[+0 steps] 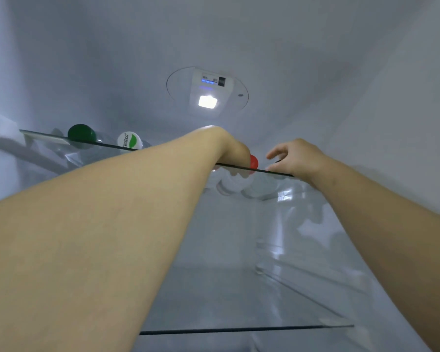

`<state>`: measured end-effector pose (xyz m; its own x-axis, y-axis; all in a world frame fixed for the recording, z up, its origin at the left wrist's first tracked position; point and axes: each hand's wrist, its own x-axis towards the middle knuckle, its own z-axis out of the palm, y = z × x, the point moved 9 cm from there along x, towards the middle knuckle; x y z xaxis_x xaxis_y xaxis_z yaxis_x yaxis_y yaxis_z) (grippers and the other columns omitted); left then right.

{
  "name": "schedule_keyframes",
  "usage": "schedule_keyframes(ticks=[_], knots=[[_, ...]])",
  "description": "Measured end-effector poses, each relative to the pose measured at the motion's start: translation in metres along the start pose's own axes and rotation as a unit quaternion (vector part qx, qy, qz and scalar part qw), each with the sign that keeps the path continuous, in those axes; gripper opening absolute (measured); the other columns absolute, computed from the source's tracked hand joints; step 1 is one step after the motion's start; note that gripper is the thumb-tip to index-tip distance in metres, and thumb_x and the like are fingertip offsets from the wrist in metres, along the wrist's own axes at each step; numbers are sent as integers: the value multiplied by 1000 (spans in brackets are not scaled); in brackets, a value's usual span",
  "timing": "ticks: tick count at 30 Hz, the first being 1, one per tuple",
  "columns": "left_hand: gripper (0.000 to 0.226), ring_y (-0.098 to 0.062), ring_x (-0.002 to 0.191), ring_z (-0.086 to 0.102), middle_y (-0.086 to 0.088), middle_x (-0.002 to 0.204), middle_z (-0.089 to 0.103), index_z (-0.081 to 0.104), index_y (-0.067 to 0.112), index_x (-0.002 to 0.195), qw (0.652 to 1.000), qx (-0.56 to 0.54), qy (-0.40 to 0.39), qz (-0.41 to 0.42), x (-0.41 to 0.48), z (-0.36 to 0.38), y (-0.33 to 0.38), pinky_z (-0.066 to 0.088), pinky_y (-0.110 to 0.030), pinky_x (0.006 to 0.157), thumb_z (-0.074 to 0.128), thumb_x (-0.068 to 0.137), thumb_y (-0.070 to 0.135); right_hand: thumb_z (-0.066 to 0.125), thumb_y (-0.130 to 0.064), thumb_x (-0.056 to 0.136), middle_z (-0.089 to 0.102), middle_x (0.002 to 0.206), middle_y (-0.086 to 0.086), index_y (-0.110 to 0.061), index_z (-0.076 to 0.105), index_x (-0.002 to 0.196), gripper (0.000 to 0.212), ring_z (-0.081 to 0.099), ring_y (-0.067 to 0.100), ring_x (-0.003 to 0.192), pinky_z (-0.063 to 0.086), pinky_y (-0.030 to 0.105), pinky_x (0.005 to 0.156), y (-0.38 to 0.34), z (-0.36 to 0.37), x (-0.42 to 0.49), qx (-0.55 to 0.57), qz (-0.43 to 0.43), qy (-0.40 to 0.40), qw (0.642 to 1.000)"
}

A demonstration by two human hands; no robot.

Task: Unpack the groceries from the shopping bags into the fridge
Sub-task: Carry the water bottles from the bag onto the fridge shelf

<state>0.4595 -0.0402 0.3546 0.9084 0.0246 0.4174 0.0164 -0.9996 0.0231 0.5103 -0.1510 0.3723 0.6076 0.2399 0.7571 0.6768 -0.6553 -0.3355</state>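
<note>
Where the lamp [207, 101] glows, bottles [129, 141] lie on a glass shelf [51, 138].

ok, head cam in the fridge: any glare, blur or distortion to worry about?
Head view: fridge lamp clips to white; wide-angle lens balloons both forearms toward the edges; glass shelf edge and reflections muddle the red-capped bottle under the left hand; everything soft, blue-tinted.

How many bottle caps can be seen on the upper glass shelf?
3. A green cap at the left end, a white cap with a leaf logo next to it, and a red cap against the left hand near the middle. Others may be hidden from this view.
</note>
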Motion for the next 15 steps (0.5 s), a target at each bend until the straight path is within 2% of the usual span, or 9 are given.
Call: schedule_keyframes(ticks=[2, 4, 5, 7, 8, 10, 12, 15], knots=[[46, -27, 101, 46, -2, 122, 48, 36, 23, 139, 1000, -25, 3, 5, 1, 0, -2, 37, -31, 80, 46, 95, 30, 71, -21, 80, 55, 102, 0, -22, 65, 105, 26, 52, 13, 85, 40, 19, 68, -7, -10, -6, 10, -43, 58, 997], [52, -27, 103, 49, -1, 123, 46, 31, 27, 142, 997, -66, 45, 3, 6, -5, -6, 43, -34, 85, 50, 93, 28, 70, -22, 80, 55, 94, -3, -26, 65, 91, 12, 53, 14, 86, 40, 22, 71, -14, -17, -14, 15, -75, 99, 992], [52, -28, 102, 51, -3, 125, 46, 32, 28, 141, 991, -105, 82, 2, 8, -10, -9, 47, -36, 86, 50, 92, 24, 69, -21, 81, 56, 86, -3, -26, 64, 84, 7, 53, 14, 81, 41, 22, 68, -16, -16, -16, 24, -86, 96, 991], [44, -28, 93, 52, -6, 123, 46, 42, 27, 133, 969, -164, 183, 5, 5, -27, -16, 50, -34, 77, 42, 92, 14, 64, -17, 84, 58, 76, -4, -26, 63, 78, 11, 55, 14, 73, 44, 22, 64, -19, -11, -19, 58, -98, 60, 992], [41, -27, 91, 52, -7, 119, 48, 48, 24, 128, 959, -153, 237, 11, 0, -36, -17, 47, -32, 71, 39, 90, 9, 61, -16, 85, 59, 76, -3, -26, 63, 77, 13, 55, 14, 73, 45, 24, 68, -21, -8, -20, 68, -100, 41, 992], [37, -26, 92, 51, -6, 114, 51, 56, 18, 115, 947, -93, 307, 21, -14, -46, -18, 43, -30, 70, 37, 87, 4, 55, -14, 87, 62, 80, -2, -26, 64, 80, 17, 54, 14, 75, 45, 28, 72, -27, -1, -24, 62, -108, 12, 992], [30, -25, 92, 48, -8, 109, 52, 61, 13, 105, 948, -57, 312, 18, -23, -45, -23, 40, -30, 73, 40, 86, 3, 49, -11, 88, 64, 86, -2, -25, 65, 86, 21, 53, 13, 77, 42, 25, 71, -38, 8, -24, 61, -117, -18, 991], [14, -26, 87, 48, -8, 103, 54, 60, 13, 91, 969, -28, 240, -44, -25, -32, -42, 36, -27, 67, 46, 87, 14, 45, -15, 91, 63, 93, -5, -25, 62, 90, 19, 55, 15, 92, 43, 29, 83, -50, 25, -22, 32, -102, -68, 992]])
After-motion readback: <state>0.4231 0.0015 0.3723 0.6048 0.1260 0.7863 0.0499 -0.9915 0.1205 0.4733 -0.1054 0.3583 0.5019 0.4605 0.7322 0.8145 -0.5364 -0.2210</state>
